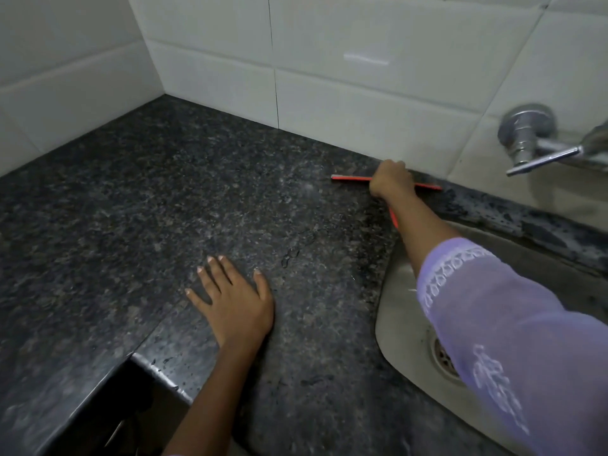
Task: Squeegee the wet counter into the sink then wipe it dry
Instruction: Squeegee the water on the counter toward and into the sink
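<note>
Both our hands work: right grip (390, 182) clenches the squeegee (348, 178), blade crosswise, sink (394, 311) nearside; left hand (235, 301) flat on counter (131, 192).

One head-worn view looks steeply down, close over the dark speckled granite counter (197, 199) toward the white tiled wall (329, 60).
</note>
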